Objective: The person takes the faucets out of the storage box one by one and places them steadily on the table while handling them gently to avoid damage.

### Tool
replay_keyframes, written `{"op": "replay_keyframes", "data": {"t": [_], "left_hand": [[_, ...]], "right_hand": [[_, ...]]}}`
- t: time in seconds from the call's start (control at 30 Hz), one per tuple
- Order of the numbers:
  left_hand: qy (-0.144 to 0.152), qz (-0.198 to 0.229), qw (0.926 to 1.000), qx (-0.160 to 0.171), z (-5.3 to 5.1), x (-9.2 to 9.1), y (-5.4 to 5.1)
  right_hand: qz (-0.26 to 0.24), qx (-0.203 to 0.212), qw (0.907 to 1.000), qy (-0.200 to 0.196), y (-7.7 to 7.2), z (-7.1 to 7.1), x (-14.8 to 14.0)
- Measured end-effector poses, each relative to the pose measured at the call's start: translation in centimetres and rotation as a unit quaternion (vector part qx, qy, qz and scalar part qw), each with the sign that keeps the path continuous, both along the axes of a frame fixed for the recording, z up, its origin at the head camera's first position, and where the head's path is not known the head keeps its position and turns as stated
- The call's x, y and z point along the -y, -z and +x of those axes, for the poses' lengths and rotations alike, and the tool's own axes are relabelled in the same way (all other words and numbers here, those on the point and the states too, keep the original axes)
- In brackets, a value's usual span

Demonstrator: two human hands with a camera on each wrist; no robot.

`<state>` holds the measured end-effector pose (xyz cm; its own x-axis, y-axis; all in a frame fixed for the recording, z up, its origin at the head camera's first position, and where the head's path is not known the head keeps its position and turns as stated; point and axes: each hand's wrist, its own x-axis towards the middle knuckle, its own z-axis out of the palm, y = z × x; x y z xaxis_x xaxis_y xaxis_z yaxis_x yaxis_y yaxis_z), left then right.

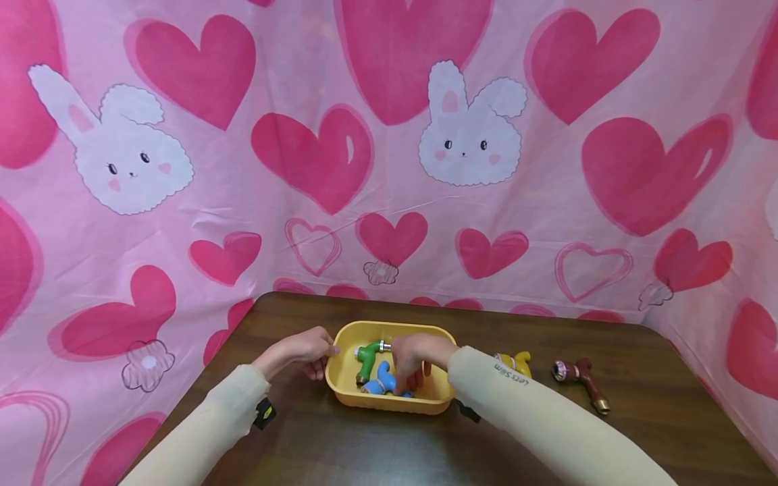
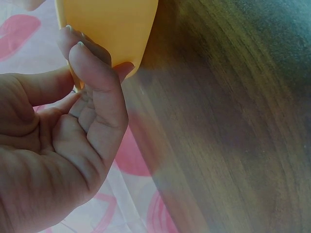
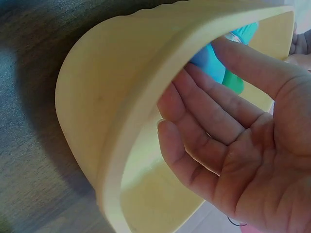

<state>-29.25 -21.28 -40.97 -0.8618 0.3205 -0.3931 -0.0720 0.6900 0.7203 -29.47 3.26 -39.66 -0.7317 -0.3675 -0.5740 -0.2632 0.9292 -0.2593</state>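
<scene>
A yellow basket (image 1: 401, 403) stands on the table, and its left end is pinched between the thumb and fingers of my left hand (image 1: 311, 349); the left wrist view shows this hand (image 2: 73, 116) on the rim (image 2: 141, 29). My right hand (image 1: 416, 358) reaches down inside the basket. Its thumb and fingertips hold a blue tap (image 1: 378, 383), partly hidden by the hand; in the right wrist view the hand (image 3: 233, 126) has the blue tap (image 3: 210, 62) between thumb and index finger. A green tap (image 1: 366, 361) with silver and brass ends lies left of it in the basket.
On the brown wooden table (image 1: 340, 445), right of the basket, lie a yellow tap (image 1: 521, 363), partly behind the right sleeve, and a dark red tap (image 1: 585, 378) with a brass tip. A pink cloth (image 1: 401, 196) with hearts and rabbits hangs behind.
</scene>
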Motion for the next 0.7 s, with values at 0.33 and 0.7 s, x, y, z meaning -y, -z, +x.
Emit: {"op": "replay_keyframes", "data": {"t": [0.33,0.7], "left_hand": [[0.005,-0.003,0.9999,-0.008,0.1,0.0,0.3],[0.007,0.003,1.0,-0.003,0.1,0.0,0.0]], "right_hand": [[0.008,-0.008,0.9999,-0.001,1.6,-0.4,0.1],[-0.011,0.006,0.9998,0.015,0.1,0.5,-0.2]]}}
